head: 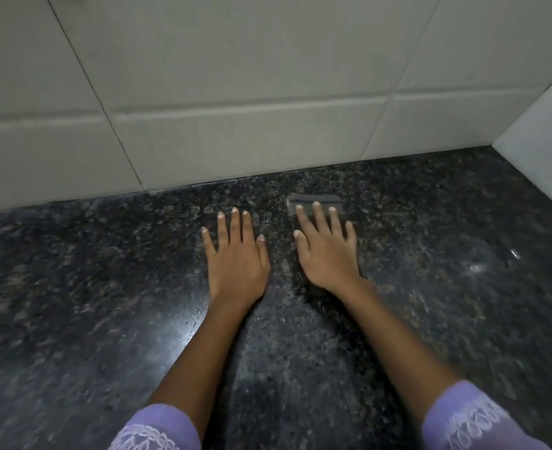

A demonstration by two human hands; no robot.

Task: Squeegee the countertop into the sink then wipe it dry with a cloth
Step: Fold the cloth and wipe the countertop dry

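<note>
The dark speckled granite countertop [112, 287] fills the lower view and shines with wet streaks. My right hand [326, 251] lies flat, fingers spread, pressing a dark grey cloth [316, 201] onto the stone. Only the cloth's far edge shows past my fingertips, plus a frayed fringe beside my wrist. My left hand [235, 254] rests flat on the bare counter just left of the cloth, fingers apart, holding nothing. No squeegee or sink is in view.
A pale tiled wall [235, 92] rises along the counter's back edge a short way beyond my fingertips. A second tiled wall [547, 125] closes the corner at the right. Lilac sleeves cover both forearms near the bottom edge.
</note>
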